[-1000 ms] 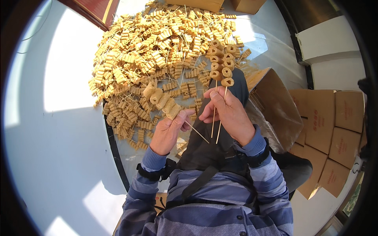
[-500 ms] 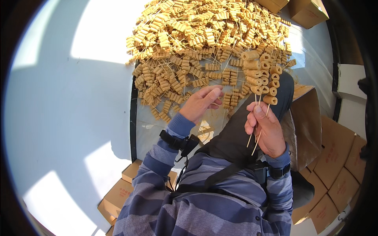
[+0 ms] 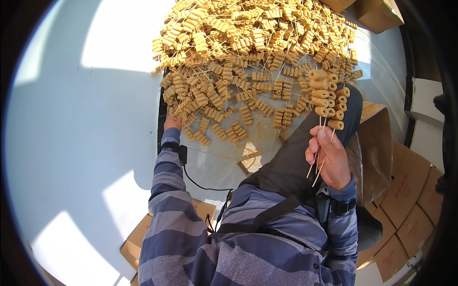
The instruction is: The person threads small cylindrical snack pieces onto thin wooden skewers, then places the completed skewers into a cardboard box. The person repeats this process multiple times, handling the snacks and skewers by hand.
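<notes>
While our right hand (image 3: 330, 159) keeps a closed grip on loaded skewers (image 3: 328, 97), our left hand (image 3: 172, 123) reaches the skewer pile (image 3: 248, 52). We cannot tell how wide its grip is

Counts from the head view:
- Hands: 2, left hand (image 3: 172, 123) and right hand (image 3: 329, 159).
- Skewers in the right hand (image 3: 328, 97): 3 sticks show below the fingers; the stacks above overlap, so take 3 as a minimum. Rings on them overlap too much to count exactly.
- Skewer pile (image 3: 248, 52) on the bench (image 3: 71, 133): well over a hundred, too tangled for an exact count.
- Cardboard boxes: 2 at top right (image 3: 377, 12), 1 by the left elbow (image 3: 143, 236), several flat ones at right (image 3: 405, 190), count unclear.
</notes>
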Demonstrator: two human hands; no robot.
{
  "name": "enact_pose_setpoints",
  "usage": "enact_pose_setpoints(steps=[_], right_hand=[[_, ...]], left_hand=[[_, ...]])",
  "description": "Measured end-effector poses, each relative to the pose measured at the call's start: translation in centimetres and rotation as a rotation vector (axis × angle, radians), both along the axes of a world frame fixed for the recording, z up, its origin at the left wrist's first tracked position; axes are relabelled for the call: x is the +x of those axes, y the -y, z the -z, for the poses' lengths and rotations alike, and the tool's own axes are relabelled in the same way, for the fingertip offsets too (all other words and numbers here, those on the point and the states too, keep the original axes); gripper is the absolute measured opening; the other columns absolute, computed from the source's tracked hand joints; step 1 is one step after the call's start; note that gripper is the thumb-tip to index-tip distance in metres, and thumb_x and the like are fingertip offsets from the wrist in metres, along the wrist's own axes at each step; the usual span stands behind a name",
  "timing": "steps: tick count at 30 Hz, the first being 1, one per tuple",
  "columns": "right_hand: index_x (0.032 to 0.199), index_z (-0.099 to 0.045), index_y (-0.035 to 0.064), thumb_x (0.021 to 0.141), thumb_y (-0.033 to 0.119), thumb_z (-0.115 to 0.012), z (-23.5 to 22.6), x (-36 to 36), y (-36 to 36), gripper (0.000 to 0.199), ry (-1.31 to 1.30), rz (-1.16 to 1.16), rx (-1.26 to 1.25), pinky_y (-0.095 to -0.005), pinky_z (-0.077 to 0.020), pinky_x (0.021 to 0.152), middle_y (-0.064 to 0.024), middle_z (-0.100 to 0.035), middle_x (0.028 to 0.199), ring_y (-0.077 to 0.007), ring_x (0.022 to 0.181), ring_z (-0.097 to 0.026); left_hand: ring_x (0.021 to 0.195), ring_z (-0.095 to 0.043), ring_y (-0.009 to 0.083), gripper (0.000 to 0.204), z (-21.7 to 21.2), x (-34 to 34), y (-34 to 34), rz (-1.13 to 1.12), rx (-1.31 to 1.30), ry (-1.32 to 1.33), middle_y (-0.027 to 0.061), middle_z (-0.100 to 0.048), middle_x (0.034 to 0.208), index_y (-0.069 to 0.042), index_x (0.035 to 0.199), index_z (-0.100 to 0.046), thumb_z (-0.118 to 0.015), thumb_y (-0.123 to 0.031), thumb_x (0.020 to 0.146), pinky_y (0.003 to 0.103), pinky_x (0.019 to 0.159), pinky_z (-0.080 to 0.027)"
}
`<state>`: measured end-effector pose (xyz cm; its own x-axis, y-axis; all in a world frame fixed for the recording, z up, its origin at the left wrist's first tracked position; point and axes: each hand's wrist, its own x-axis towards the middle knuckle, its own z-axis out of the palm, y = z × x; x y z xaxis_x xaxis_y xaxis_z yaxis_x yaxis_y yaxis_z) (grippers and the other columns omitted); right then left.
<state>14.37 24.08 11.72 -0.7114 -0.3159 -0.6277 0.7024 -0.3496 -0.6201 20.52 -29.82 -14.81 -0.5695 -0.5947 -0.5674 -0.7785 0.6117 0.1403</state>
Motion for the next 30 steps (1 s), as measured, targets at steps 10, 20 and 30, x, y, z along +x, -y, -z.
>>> enact_pose_setpoints(steps=[10, 20, 30], right_hand=[[0.116, -0.052, 0.0025, 0.109, 0.030, -0.043, -0.3, -0.2, -0.1, 0.030, -0.039, -0.100, 0.104, -0.0263, -0.0494, 0.064, -0.0038, -0.059, 0.082, -0.0159, 0.070, -0.063], [0.121, -0.055, -0.0035, 0.110, 0.027, -0.042, -2.3, -3.6, 4.8, 0.035, -0.632, -0.402, 0.558, -0.0331, -0.0533, 0.090, -0.0122, -0.068, 0.109, -0.0204, 0.101, -0.068], [0.108, -0.058, -0.0038, 0.109, 0.031, -0.044, -2.1, -5.2, 5.2, 0.037, -0.390, -0.665, 0.399, -0.0298, -0.0531, 0.081, -0.0034, -0.062, 0.084, -0.0194, 0.088, -0.066]], left_hand=[[0.097, -0.067, 0.0341, 0.038, -7.0, -1.6, -1.2, 0.254, -0.012, -0.188, 0.0158, -0.072, 0.100, -0.007, 0.112, -0.069, -0.070, -0.036, 0.089, 0.041, 0.089, -0.050], [0.099, -0.060, 0.0146, 0.031, -32.0, -7.6, -8.3, 0.496, 0.555, -0.106, 0.0051, -0.068, 0.104, -0.003, 0.119, -0.065, -0.072, -0.017, 0.092, 0.032, 0.092, -0.049], [0.109, -0.062, 0.0163, 0.035, -33.6, -17.6, -18.7, 0.827, 0.832, -0.123, 0.0043, -0.068, 0.114, -0.009, 0.122, -0.067, -0.076, -0.014, 0.089, 0.031, 0.096, -0.049]])
